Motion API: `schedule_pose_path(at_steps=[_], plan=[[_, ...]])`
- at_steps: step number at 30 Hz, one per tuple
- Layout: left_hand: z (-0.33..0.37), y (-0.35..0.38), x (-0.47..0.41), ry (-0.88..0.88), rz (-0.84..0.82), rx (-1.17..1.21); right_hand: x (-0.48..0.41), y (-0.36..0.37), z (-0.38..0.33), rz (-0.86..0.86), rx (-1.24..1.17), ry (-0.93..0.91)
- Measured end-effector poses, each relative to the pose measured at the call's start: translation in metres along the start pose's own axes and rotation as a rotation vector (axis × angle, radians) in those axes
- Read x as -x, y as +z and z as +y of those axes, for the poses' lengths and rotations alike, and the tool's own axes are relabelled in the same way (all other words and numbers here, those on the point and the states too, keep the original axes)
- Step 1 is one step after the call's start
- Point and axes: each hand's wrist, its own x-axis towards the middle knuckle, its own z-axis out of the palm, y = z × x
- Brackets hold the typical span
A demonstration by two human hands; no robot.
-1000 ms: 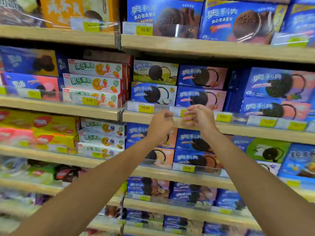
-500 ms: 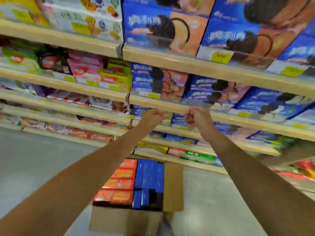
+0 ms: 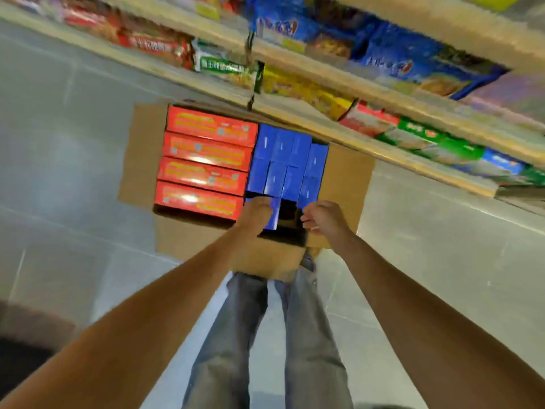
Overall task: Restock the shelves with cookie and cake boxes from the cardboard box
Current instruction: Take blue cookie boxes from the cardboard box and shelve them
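Note:
An open cardboard box (image 3: 345, 178) stands on the floor below me. Its left half holds several red boxes (image 3: 206, 152) lying flat; its right half holds several blue boxes (image 3: 290, 160) standing on edge. My left hand (image 3: 258, 214) reaches into the near edge and rests against the nearest blue box (image 3: 274, 216); I cannot tell whether it grips the box. My right hand (image 3: 323, 218) hovers to the right of a dark gap (image 3: 290, 219) in the blue row, fingers curled with nothing in them.
The lowest shelf edges (image 3: 354, 140) run diagonally just behind the box, stocked with red, green, yellow and blue packets. Grey floor tiles (image 3: 73, 143) lie to the left and right. My legs in jeans (image 3: 309, 335) stand right behind the box. A dark object (image 3: 23, 335) sits at bottom left.
My view has swung down from the upper shelves to the cardboard box on the floor. Both hands have dropped from the shelf edge to the box's near blue row.

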Motion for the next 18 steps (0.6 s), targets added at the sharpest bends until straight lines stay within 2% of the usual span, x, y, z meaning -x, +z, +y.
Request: schedule_pose_path(at_steps=[4, 8, 10, 15, 18], plan=[[-0.075, 0.029, -0.054, -0.123, -0.027, -0.025, -0.066, 0.05, 0.063, -0.077, 0.073, 0.088], [-0.11, 0.048, -0.09, -0.185, -0.003, 0.096, -0.108, 0.075, 0.101, -0.089, 0.162, 0.091], [-0.121, 0.052, -0.103, -0.168, -0.004, 0.073, -0.13, 0.087, 0.111, -0.106, 0.151, 0.116], [-0.133, 0.064, -0.114, -0.04, 0.218, -0.058, -0.16, 0.106, 0.122, -0.141, 0.051, 0.141], [-0.142, 0.068, -0.118, -0.016, 0.128, -0.003, -0.171, 0.11, 0.129, -0.119, 0.084, 0.098]])
